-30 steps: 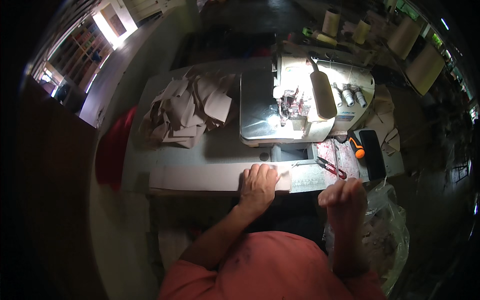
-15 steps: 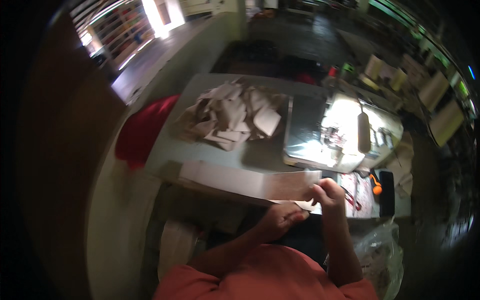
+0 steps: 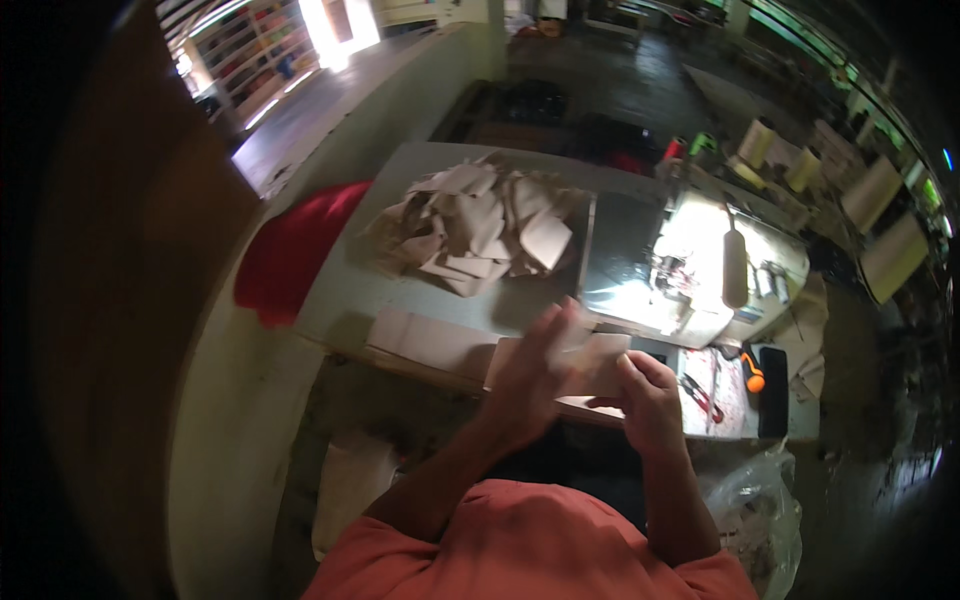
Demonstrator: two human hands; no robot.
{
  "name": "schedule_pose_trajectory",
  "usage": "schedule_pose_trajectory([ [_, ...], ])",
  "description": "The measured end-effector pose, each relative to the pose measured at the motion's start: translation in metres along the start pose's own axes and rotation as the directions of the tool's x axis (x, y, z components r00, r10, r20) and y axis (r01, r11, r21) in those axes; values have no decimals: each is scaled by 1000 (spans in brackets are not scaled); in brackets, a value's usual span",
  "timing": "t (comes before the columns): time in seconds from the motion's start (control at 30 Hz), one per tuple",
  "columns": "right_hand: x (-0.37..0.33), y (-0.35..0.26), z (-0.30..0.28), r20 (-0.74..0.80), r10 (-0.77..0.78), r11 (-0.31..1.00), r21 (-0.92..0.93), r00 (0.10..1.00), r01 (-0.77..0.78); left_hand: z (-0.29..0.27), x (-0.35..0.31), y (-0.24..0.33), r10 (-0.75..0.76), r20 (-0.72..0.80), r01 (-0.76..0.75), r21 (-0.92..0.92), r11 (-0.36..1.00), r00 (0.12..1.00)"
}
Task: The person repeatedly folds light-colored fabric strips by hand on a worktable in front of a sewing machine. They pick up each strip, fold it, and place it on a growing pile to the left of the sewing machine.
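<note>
Between my hands is a flat pale beige fabric piece [image 3: 604, 362] at the table's front edge. My right hand [image 3: 652, 392] pinches its right end between thumb and fingers. Over its left part lies my left hand [image 3: 530, 372], fingers stretched out and partly smeared by motion, hiding some of the cloth. Further left, a longer strip of the same pale fabric [image 3: 430, 340] rests along the table edge. Just beyond the hands stands a sewing machine [image 3: 690, 265] under a bright lamp, its needle area washed out by glare.
A heap of beige fabric pieces [image 3: 475, 225] covers the middle of the table [image 3: 350, 260]. Red cloth [image 3: 290, 255] hangs at the left. Red-handled snips [image 3: 703, 398], an orange item [image 3: 753, 376] and a black phone-like slab [image 3: 773, 390] lie right. A clear plastic bag [image 3: 760, 510] hangs below.
My left hand has risen from below the table edge onto the fabric, its fingers now stretched out. The right hand keeps its pinch, and the fabric piece has shifted slightly.
</note>
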State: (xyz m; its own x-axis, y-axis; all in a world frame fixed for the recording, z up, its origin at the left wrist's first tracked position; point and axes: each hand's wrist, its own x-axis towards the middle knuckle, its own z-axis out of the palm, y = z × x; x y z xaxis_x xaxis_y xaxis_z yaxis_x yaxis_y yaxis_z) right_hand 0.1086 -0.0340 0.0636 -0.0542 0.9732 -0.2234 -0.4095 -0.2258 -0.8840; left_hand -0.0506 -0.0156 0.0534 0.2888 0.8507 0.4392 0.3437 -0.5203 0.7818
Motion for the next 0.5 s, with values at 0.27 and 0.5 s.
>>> schedule_pose_trajectory([
  [0.27,-18,-5,-23,54,-146,974,-169,988,153,30,15,6,20,347,8,-79,997,938],
  [0.5,-20,-2,-31,24,-166,952,-256,986,167,27,46,-2,-161,597,488,-439,754,786],
])
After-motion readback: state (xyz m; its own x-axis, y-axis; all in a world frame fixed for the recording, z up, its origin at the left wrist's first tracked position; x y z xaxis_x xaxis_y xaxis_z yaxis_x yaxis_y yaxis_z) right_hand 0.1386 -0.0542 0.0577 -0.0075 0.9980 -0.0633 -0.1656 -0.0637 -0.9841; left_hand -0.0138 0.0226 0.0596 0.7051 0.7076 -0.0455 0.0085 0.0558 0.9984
